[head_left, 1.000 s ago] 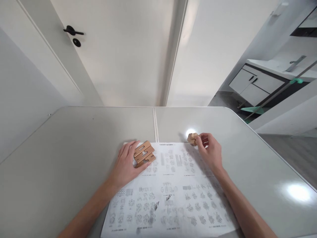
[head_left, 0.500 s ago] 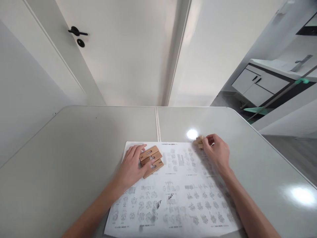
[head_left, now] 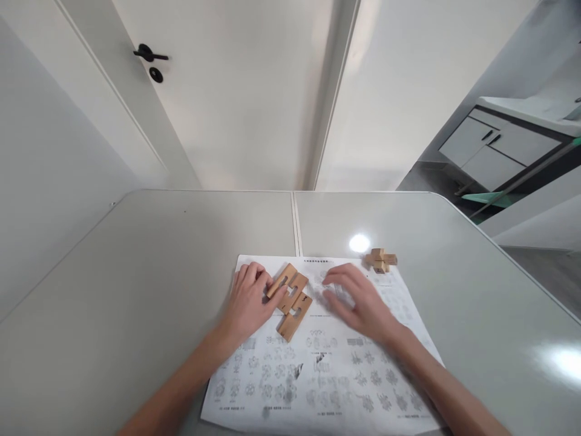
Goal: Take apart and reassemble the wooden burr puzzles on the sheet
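Several flat wooden puzzle pieces (head_left: 294,321) with slots and dark printed numerals lie side by side on the printed sheet (head_left: 336,409). My left hand (head_left: 251,297) is closed at their left side: the thumb rests over the pieces and the curled fingers meet the upper-left slotted piece (head_left: 282,280). To the right of them, my right hand (head_left: 358,300) hovers with fingers apart and nothing between them, slightly blurred. At the sheet's upper right edge stands a small cross-shaped assembly of interlocked wooden pieces (head_left: 380,260), touched by neither hand.
Rows of small diagrams cover the sheet, which has dark smudges near its middle. It lies on a pale table (head_left: 113,315) with a seam down the centre. Beyond the far edge is a white door with a black handle (head_left: 149,53); a washbasin cabinet (head_left: 499,142) stands at right.
My right hand has let go of the wooden cross assembly and moved left towards the slotted pieces. Those pieces have turned and spread slightly under my left hand. The view has shifted a little.
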The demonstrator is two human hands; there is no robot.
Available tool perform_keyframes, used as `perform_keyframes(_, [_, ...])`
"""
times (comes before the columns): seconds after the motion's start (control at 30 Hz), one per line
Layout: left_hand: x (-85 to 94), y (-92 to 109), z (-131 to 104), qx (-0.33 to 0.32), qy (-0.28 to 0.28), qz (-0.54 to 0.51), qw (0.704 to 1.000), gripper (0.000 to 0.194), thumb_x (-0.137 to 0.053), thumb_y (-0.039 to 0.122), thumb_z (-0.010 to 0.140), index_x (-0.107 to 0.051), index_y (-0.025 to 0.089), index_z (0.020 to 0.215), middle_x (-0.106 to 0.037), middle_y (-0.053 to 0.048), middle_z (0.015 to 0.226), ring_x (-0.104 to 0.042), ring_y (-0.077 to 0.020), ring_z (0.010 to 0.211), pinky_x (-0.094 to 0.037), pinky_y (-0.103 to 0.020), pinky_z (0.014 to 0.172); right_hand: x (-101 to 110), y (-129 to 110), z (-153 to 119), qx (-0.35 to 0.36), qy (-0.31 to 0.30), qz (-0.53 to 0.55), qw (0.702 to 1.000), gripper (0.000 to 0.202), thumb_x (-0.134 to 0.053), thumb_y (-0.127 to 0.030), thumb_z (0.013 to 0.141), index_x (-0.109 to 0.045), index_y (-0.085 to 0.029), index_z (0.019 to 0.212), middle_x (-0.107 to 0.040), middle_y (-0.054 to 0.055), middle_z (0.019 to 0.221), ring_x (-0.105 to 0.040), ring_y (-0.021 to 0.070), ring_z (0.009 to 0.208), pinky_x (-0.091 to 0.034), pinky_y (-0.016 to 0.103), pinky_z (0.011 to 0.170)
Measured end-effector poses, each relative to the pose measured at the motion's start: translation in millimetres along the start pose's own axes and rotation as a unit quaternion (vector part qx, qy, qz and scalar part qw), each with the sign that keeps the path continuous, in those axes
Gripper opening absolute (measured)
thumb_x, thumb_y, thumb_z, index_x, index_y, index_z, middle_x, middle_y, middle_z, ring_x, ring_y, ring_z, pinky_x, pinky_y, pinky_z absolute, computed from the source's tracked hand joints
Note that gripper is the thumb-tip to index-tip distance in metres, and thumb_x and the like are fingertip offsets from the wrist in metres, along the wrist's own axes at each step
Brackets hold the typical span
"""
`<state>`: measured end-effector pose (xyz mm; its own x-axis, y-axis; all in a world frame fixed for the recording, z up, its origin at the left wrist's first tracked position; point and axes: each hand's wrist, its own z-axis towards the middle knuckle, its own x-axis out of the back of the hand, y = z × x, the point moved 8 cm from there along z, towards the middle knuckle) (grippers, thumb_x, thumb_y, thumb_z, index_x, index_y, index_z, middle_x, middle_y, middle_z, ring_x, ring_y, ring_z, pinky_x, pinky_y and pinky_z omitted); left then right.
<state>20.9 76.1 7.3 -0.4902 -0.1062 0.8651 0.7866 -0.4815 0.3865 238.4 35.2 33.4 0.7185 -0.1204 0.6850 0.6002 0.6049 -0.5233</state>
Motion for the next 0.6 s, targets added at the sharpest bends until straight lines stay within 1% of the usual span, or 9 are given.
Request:
perform_keyframes(0.03, [-0.5, 0.3, -0.1, -0.001, 0.0, 0.0, 1.0, 0.027, -0.061, 0.036, 0.101, -0.054, 0.021, 0.08, -0.056, -0.005, 0.096, -0.055, -0.0249, 0.095, -0.049, -0.043, 0.088, -14.2, -10.5, -1.0, 0.023, -0.044, 0.023, 0.998, 0.016, -0.058, -0.024, 0.105, -0.062, -0.024, 0.12, -0.068, 0.012, 0.116, -0.065, 0.0276, 0.107, -0.057, 0.043, 0.086])
perform_keyframes(0.1, [-1.4, 0.3, 0.2, -0.004, -0.002, -0.009, 1.0, 0.027, -0.058, 0.035, 0.103, -0.054, 0.021, 0.08, -0.057, -0.005, 0.096, -0.055, -0.0244, 0.095, -0.048, -0.043, 0.087, -33.8, -24.0, -4.2, 0.05, -0.1, 0.052, 0.992, 0.021, -0.059, -0.024, 0.106, -0.061, -0.023, 0.126, -0.068, 0.012, 0.124, -0.062, 0.0277, 0.114, -0.056, 0.045, 0.094])
perform_keyframes(0.17, [-1.0, -0.6, 1.4, -0.003, 0.001, -0.027, 1.0, 0.028, -0.054, 0.034, 0.105, -0.055, 0.021, 0.08, -0.058, -0.005, 0.093, -0.055, -0.0237, 0.093, -0.047, -0.042, 0.088, -43.7, -29.5, -7.0, 0.064, -0.127, 0.065, 0.988, 0.026, -0.062, -0.026, 0.106, -0.06, -0.023, 0.131, -0.067, 0.011, 0.128, -0.06, 0.0283, 0.119, -0.053, 0.047, 0.102])
perform_keyframes(0.23, [1.6, -2.1, 3.1, 0.002, 0.011, -0.054, 0.998, 0.028, -0.051, 0.034, 0.107, -0.055, 0.021, 0.082, -0.058, -0.004, 0.092, -0.056, -0.0228, 0.092, -0.047, -0.041, 0.088, -46.8, -28.6, -8.4, 0.06, -0.137, 0.063, 0.987, 0.025, -0.064, -0.029, 0.105, -0.061, -0.023, 0.13, -0.067, 0.011, 0.126, -0.058, 0.0289, 0.118, -0.052, 0.047, 0.102])
perform_keyframes(0.3, [4.5, -4.0, 5.0, 0.013, 0.016, -0.088, 0.996, 0.029, -0.05, 0.033, 0.107, -0.055, 0.021, 0.081, -0.059, -0.003, 0.089, -0.056, -0.0216, 0.089, -0.047, -0.038, 0.086, -46.5, -24.8, -8.7, 0.047, -0.141, 0.057, 0.987, 0.023, -0.066, -0.031, 0.104, -0.063, -0.023, 0.125, -0.067, 0.011, 0.12, -0.058, 0.0289, 0.112, -0.053, 0.046, 0.097])
perform_keyframes(0.4, [5.5, -8.2, 6.0, 0.058, -0.002, -0.161, 0.985, 0.031, -0.049, 0.036, 0.108, -0.056, 0.021, 0.082, -0.058, 0.0, 0.081, -0.055, -0.0182, 0.079, -0.045, -0.032, 0.076, -45.2, -19.4, -8.6, 0.02, -0.152, 0.064, 0.986, 0.02, -0.069, -0.032, 0.102, -0.065, -0.022, 0.118, -0.067, 0.01, 0.112, -0.057, 0.028, 0.105, -0.054, 0.043, 0.09])
perform_keyframes(0.5, [0.8, -11.5, 3.4, 0.12, -0.038, -0.265, 0.956, 0.031, -0.048, 0.043, 0.109, -0.058, 0.022, 0.088, -0.055, 0.004, 0.072, -0.05, -0.0145, 0.066, -0.041, -0.029, 0.066, -45.0, -16.6, -8.4, -0.003, -0.168, 0.083, 0.982, 0.019, -0.072, -0.033, 0.101, -0.063, -0.022, 0.113, -0.067, 0.009, 0.108, -0.056, 0.0271, 0.103, -0.053, 0.04, 0.086])
perform_keyframes(0.6, [-3.5, -8.1, 1.1, 0.147, -0.061, -0.364, 0.918, 0.033, -0.044, 0.048, 0.11, -0.061, 0.021, 0.101, -0.051, 0.005, 0.07, -0.048, -0.0137, 0.064, -0.04, -0.027, 0.064, -44.9, -17.9, -7.9, -0.005, -0.174, 0.101, 0.98, 0.017, -0.07, -0.033, 0.102, -0.06, -0.022, 0.112, -0.067, 0.008, 0.107, -0.057, 0.0262, 0.101, -0.051, 0.038, 0.084])
